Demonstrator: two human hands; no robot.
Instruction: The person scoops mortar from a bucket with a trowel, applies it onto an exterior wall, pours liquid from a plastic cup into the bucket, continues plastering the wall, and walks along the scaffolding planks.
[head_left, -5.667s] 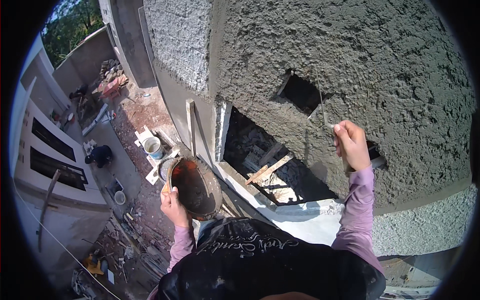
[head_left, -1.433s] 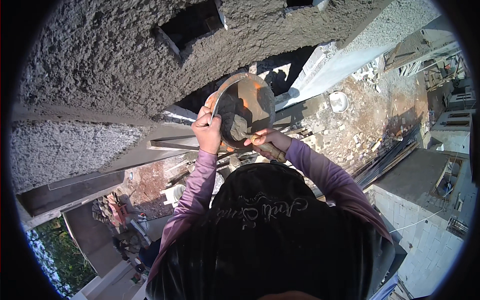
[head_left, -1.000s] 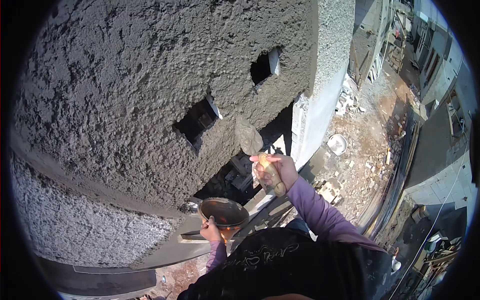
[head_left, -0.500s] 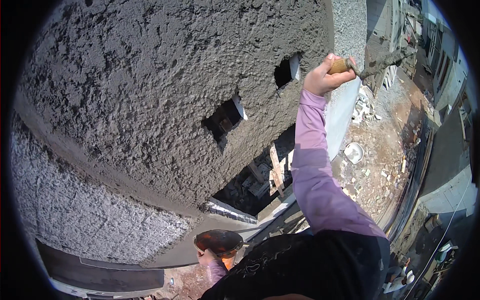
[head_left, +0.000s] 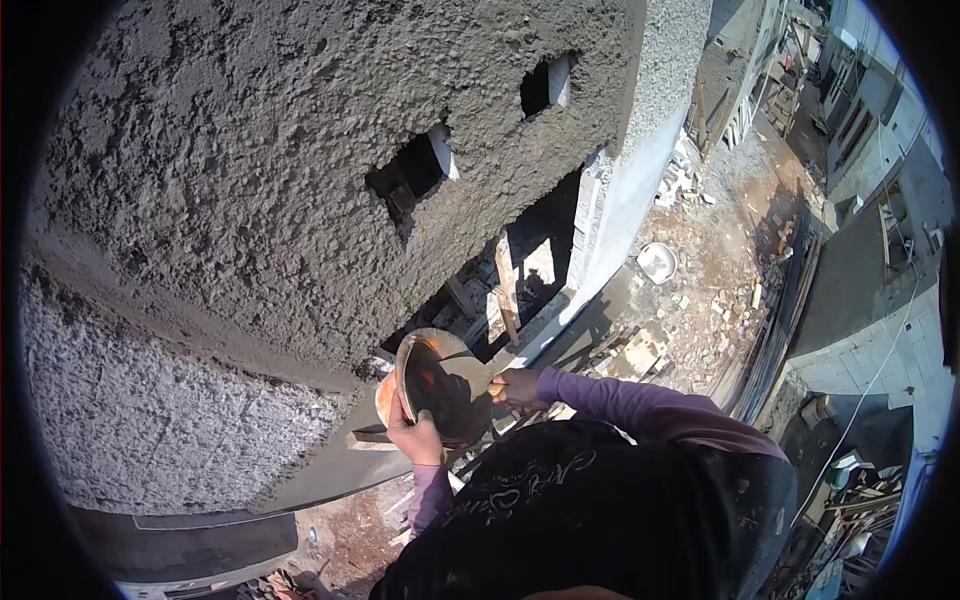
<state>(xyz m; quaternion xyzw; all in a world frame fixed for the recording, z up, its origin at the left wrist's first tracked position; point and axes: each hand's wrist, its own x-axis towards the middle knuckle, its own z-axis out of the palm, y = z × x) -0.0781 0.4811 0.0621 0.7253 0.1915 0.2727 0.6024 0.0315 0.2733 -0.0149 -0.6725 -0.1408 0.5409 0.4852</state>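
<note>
Just below the centre of the frame, the left hand [head_left: 417, 440] grips the lower rim of a round mortar pan [head_left: 440, 385], orange outside and dark with mortar inside, tilted against the rough-plastered wall [head_left: 250, 180]. The right hand [head_left: 517, 385] is closed around a wooden tool handle [head_left: 496, 389] at the pan's right edge; the tool's blade is hidden in the pan. Far below, at the right of the frame, lies a rubble-strewn yard [head_left: 700, 290].

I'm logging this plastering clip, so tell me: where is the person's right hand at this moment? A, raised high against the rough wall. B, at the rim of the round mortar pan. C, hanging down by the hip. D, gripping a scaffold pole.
B: the right hand is at the edge of the mortar pan, which the left hand holds from below.
</note>
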